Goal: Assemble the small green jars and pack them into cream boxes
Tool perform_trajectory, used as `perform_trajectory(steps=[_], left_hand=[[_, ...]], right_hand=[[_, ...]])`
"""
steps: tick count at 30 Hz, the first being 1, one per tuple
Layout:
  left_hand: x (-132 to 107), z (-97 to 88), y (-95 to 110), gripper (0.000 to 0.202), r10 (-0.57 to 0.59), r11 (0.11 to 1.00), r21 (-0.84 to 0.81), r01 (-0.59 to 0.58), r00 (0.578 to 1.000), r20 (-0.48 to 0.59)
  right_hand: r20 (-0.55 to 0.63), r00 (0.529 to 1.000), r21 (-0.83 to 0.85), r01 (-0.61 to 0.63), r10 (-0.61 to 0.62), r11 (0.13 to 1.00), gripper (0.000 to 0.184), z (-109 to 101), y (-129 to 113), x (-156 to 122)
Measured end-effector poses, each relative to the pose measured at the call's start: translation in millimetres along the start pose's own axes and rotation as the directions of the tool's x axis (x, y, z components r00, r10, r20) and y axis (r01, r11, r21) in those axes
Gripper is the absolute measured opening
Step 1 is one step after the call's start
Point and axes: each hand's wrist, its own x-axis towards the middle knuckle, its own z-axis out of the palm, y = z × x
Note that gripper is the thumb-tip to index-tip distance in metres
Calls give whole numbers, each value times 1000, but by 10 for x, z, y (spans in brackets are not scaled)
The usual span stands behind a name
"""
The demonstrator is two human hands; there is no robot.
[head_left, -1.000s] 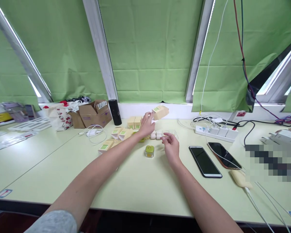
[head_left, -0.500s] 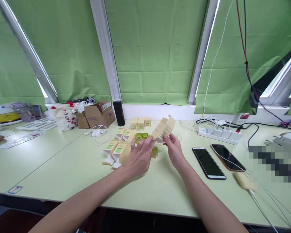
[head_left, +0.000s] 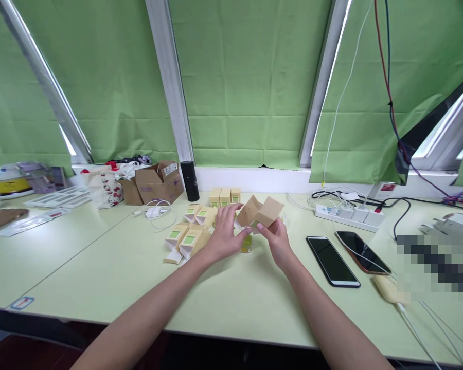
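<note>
Our right hand grips a small box, clamped between thumb and fingers, the flaps open, just above the table. Our left hand, fingers and thumb apart, hangs at the left side of the box; we cannot tell whether a fingertip touches it. We judge the box to be light, thin card: stiff along the folds, softer in the flaps, not slippery, easily creased or crushed. We would hold it by 2 opposite walls near a fold, pressing gently and leaving the flaps free. Just below it, by the left thumb, stands 1 jar. To the left lie 4 boxes with green labels; behind them, 3 boxes stand in a row. Farther out, we see a black bottle beside a carton, 2 phones and a power strip to the right, and another person's hand at far left.
</note>
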Motion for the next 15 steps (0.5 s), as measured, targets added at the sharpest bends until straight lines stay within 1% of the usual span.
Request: perform_trajectory(steps=[2,4,6,8,10,13,14,15], left_hand=[[41,35,-35,55,-11,997,-72,11,1000,10],[41,53,-57,50,-22,993,-116,22,1000,-5],[14,57,-64,48,-20,992,-122,17,1000,-22],[-26,55,-69,47,8,994,-110,-11,1000,-27],[-70,55,-90,47,47,994,-94,-52,998,-52],[-132,66,-167,51,109,993,-32,-114,985,-132],[-151,71,-201,50,126,992,5,-127,979,-159],[-168,76,-237,49,144,989,43,-138,973,-180]], right_hand=[[24,999,-37,44,-43,998,57,-13,20,-3],[45,993,-82,109,-106,991,53,-21,13,-12],[89,983,-137,171,-159,976,47,-20,-25,-32],[156,969,-210,224,-193,952,39,-10,-79,-63],[194,953,-295,284,-234,912,38,0,-116,-91],[164,943,-396,333,-291,856,50,-15,-81,-96],[140,947,-427,322,-290,845,53,-33,-42,-84],[101,954,-460,297,-283,837,50,-57,8,-66]])
